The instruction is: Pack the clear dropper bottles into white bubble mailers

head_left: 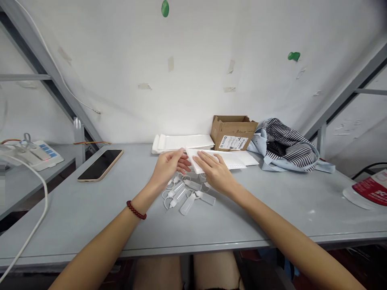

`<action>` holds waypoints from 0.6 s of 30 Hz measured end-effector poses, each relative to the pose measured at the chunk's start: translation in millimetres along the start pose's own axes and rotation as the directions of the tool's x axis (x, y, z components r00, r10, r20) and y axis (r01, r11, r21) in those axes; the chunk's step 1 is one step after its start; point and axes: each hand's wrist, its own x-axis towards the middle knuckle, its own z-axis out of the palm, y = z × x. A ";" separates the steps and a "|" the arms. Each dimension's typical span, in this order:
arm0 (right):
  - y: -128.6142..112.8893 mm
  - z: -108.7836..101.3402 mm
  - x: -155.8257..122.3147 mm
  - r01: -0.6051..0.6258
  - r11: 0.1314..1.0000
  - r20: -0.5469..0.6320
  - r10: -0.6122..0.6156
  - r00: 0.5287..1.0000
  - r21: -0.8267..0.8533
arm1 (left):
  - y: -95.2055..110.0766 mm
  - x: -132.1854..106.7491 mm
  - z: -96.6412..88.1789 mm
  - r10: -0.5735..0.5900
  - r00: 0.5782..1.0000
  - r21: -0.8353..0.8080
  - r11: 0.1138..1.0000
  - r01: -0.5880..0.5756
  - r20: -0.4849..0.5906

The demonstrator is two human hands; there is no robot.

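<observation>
My right hand point(216, 171) lies over a white bubble mailer point(234, 162), its fingers stretched across the top near the left end; the thumb is hidden, seemingly beneath. Just left of that end, my left hand point(169, 164) is half curled with thumb and fingers apart, and nothing shows in it. A red bead bracelet point(136, 210) circles the left wrist. Below both hands, several small clear squeeze bottles point(188, 204) with white tips and cap loops lie in a loose pile on the grey table point(145, 237). The mailer and hands partly cover the pile's far side.
A stack of white mailers point(184, 141) lies against the wall, beside an open cardboard box point(234, 133). Striped and light-blue cloth point(287, 147) is heaped at right. A phone point(101, 165) lies at left, and a white cable point(45, 201) hangs across the left edge.
</observation>
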 end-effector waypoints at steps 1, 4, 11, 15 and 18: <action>-0.1 0.0 0.0 0.006 1.000 -0.011 -0.006 1.000 -0.003 | 0.7 -1.4 0.7 0.060 0.998 0.056 0.997 -0.060 -0.006; 0.8 2.4 -0.4 0.028 1.000 -0.058 -0.028 0.998 -0.002 | -2.4 -4.1 1.5 0.267 0.961 0.301 0.912 -0.278 0.076; 6.5 4.9 -1.3 0.089 0.996 -0.254 -0.084 0.964 0.010 | -22.8 0.8 -2.2 0.556 0.751 0.705 0.367 -0.607 0.357; -1.2 -2.1 -1.2 0.153 0.987 -0.403 -0.124 0.907 0.041 | -29.6 5.2 -5.2 0.652 0.632 0.703 0.208 -0.680 0.419; -9.3 -8.9 -0.1 0.149 0.986 -0.492 -0.094 0.865 0.073 | -32.4 6.1 -4.3 0.710 0.529 0.680 0.097 -0.727 0.465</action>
